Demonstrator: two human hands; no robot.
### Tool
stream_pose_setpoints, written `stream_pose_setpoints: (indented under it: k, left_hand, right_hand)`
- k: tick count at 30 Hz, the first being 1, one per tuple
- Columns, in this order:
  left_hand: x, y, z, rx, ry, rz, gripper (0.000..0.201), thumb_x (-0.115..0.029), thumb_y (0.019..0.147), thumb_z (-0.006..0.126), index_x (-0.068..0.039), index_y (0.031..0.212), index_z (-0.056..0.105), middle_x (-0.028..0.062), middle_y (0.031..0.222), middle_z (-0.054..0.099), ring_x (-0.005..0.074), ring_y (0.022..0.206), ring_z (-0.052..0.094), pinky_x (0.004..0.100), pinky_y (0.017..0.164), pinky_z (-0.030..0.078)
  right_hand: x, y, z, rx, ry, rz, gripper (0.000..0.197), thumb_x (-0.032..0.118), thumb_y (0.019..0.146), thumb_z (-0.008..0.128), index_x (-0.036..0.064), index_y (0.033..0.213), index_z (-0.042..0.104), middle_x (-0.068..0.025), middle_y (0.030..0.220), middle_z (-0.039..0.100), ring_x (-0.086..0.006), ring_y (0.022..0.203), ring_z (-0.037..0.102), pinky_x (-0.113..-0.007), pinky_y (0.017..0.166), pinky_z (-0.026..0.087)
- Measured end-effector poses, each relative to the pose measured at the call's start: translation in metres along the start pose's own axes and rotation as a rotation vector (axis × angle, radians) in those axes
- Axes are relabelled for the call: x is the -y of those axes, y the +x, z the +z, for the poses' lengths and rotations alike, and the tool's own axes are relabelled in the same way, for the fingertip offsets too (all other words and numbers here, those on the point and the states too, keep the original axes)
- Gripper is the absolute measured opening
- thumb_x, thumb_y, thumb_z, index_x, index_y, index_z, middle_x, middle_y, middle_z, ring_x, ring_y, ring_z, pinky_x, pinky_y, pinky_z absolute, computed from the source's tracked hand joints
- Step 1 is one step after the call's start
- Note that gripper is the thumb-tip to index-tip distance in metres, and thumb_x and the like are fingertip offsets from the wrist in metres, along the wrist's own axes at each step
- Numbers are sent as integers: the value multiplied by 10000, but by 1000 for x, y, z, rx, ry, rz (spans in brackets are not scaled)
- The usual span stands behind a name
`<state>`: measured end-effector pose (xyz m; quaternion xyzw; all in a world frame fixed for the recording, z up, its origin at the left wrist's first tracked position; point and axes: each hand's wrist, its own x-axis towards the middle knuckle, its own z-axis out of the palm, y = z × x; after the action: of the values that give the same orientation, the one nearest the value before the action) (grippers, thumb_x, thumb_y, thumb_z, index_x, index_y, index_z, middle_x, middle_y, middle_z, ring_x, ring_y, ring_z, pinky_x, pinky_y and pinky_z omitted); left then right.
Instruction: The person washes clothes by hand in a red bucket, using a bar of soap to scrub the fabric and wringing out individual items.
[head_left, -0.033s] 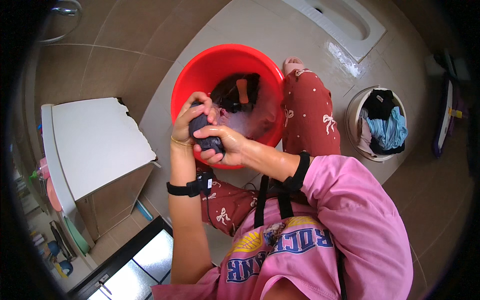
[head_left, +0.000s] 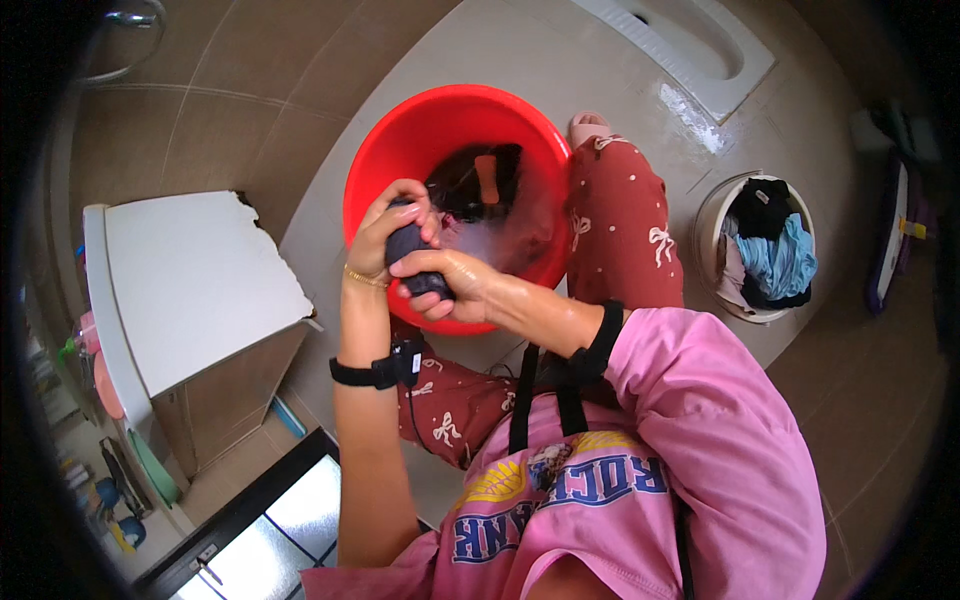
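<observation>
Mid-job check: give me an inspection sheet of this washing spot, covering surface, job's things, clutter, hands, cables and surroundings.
Surface: tiled floor, pale and brown, wet-looking near the basin.
Job's things: red basin with water and dark clothes; small dark cloth held over its near rim.
Clutter: white bucket of mixed laundry on the right.
Hands: left hand and right hand both grip the small dark cloth.
Cables: thin dark lead from the black wrist strap.
Surroundings: white cabinet on the left, white floor pan at top.
</observation>
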<state>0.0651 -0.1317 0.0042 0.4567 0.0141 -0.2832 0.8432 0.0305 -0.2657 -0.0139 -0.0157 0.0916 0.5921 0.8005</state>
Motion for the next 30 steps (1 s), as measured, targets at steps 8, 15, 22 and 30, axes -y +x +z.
stream_pose_setpoints:
  k: [8,15,22,30]
  left_hand:
    - [52,33,-17,-449,810,-239,154,-31,765,465,12,763,613,42,560,507,100,468,490,234,456,422]
    - [91,47,-14,-743,1472,-176,138,-128,698,522,-96,750,646,155,713,607,292,664,597,366,617,474]
    - [66,6,-40,-806,825,123,311,-263,828,495,-29,1020,569,100,1005,575,182,939,525,301,827,399]
    - [76,-41,-116,-941,822,-72,500,-365,808,504,-124,1235,404,55,1217,432,254,1058,401,450,816,369]
  right_hand:
    - [-13,25,-56,-675,-648,-233,173,143,615,640,34,618,506,-49,499,478,-141,386,445,-277,321,307]
    - [-16,52,-131,-877,-1248,-455,393,329,634,638,-29,771,552,-192,688,595,-309,695,608,-393,588,465]
    - [7,23,-72,-1009,-1869,-302,680,346,510,730,78,1041,402,-184,872,592,-351,837,576,-448,766,419]
    - [51,-37,-14,-907,-1614,-811,614,248,522,704,-16,1010,441,-203,813,594,-323,780,593,-385,687,475]
